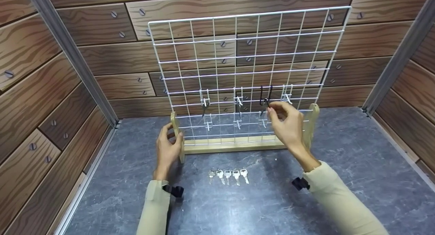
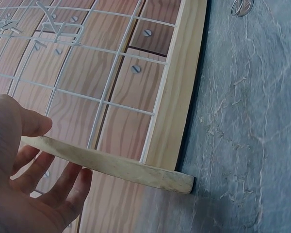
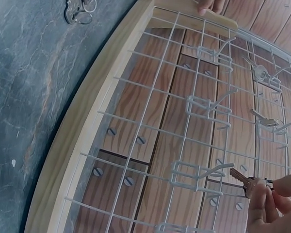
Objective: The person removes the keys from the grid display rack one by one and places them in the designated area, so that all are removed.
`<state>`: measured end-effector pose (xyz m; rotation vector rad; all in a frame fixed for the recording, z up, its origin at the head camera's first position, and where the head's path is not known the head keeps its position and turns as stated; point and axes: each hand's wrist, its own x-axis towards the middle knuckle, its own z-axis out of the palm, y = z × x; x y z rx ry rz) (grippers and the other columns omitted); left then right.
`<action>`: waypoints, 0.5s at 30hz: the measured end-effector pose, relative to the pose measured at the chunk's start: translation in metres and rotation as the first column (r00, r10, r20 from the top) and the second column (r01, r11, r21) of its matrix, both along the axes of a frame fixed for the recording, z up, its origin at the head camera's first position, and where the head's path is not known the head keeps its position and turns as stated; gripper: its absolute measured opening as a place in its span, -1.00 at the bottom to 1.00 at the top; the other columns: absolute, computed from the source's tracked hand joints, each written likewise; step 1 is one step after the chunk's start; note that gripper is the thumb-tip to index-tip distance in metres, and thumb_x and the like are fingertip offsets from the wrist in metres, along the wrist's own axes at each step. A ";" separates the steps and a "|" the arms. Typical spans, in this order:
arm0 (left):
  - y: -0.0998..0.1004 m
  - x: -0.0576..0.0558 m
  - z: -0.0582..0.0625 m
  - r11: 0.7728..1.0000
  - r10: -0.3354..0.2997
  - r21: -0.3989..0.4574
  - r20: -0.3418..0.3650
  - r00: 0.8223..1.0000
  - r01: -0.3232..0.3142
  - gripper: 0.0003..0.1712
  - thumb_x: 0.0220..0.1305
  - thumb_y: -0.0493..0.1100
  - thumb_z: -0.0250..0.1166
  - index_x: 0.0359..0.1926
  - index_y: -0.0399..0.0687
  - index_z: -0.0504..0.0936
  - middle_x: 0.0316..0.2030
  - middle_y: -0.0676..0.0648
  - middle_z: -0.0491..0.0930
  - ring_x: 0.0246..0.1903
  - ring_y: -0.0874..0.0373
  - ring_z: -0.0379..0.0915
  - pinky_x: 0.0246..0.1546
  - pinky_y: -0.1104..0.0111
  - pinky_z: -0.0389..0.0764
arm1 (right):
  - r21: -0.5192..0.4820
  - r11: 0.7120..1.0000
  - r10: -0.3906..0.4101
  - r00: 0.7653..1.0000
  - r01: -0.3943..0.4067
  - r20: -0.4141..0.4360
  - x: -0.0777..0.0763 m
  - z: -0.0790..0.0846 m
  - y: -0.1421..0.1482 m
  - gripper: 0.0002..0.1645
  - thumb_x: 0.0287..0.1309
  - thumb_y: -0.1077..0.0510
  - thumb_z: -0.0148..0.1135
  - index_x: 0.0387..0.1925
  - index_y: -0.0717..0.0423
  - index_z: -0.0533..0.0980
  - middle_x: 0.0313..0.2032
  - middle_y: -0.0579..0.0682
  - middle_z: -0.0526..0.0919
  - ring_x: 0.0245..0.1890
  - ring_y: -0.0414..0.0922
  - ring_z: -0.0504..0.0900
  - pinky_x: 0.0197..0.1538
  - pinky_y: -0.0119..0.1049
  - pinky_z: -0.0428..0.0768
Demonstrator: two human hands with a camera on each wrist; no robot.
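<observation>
A white wire grid (image 1: 243, 71) stands upright in a wooden stand (image 1: 234, 147). My left hand (image 1: 168, 148) holds the stand's left end piece (image 2: 116, 165), thumb on one side and fingers on the other. With thumb and fingertips, my right hand (image 1: 287, 124) pinches a metal key (image 3: 243, 182) right at the black hook (image 1: 261, 94) on the grid. The key's head is partly hidden by the fingers. Two other keys hang from white hooks to the left, one key (image 3: 260, 73) farther off and another key (image 3: 266, 119) nearer.
Several loose keys (image 1: 227, 175) lie in a row on the grey marbled tabletop (image 1: 238, 207) before the stand. Below the hanging keys are white hooks (image 1: 208, 124), and one more white hook (image 1: 286, 97) sits right of the black one. Wood-patterned walls (image 1: 115, 58) enclose the table.
</observation>
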<state>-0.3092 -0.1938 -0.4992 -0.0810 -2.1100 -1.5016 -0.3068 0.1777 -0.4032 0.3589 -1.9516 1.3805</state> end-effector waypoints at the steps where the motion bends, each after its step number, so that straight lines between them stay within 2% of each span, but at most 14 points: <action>1: 0.000 0.000 0.000 1.000 -0.001 -0.001 0.000 1.000 0.001 -0.48 0.40 -0.39 0.36 0.35 -0.28 0.53 0.28 -0.36 0.57 0.10 -0.32 0.69 0.06 -0.09 0.81 | -0.017 1.000 0.000 1.000 0.000 -0.005 -0.001 0.000 0.000 -0.86 0.29 0.44 0.38 -0.14 0.36 0.75 -0.25 0.23 0.83 -0.36 -0.21 0.75 -0.23 -0.64 0.70; 5: -0.001 -0.001 0.000 1.000 -0.002 0.010 -0.004 1.000 0.002 -0.48 0.38 -0.39 0.37 0.33 -0.29 0.54 0.26 -0.36 0.58 0.08 -0.31 0.70 0.06 -0.10 0.80 | -0.064 0.998 0.012 1.000 -0.013 -0.015 -0.006 0.000 -0.003 -0.86 0.30 0.46 0.37 -0.13 0.40 0.73 -0.23 0.30 0.81 -0.34 -0.27 0.73 -0.20 -0.63 0.71; 10: -0.002 -0.003 -0.001 1.000 -0.003 0.011 -0.008 1.000 0.003 -0.48 0.37 -0.40 0.37 0.33 -0.30 0.54 0.25 -0.37 0.60 0.08 -0.29 0.70 0.05 -0.08 0.81 | -0.076 0.997 -0.022 0.999 0.020 -0.028 -0.011 0.001 -0.006 -0.87 0.32 0.45 0.34 -0.14 0.42 0.72 -0.23 0.31 0.80 -0.31 -0.42 0.68 -0.18 -0.65 0.70; 15: -0.002 -0.003 -0.001 1.000 -0.006 0.015 -0.014 1.000 0.006 -0.48 0.37 -0.40 0.38 0.32 -0.30 0.55 0.23 -0.37 0.60 0.07 -0.29 0.70 0.06 -0.07 0.81 | -0.090 0.995 -0.039 0.998 0.035 -0.043 -0.015 0.000 -0.009 -0.89 0.29 0.48 0.36 -0.17 0.45 0.71 -0.26 0.33 0.79 -0.34 -0.42 0.65 -0.20 -0.69 0.66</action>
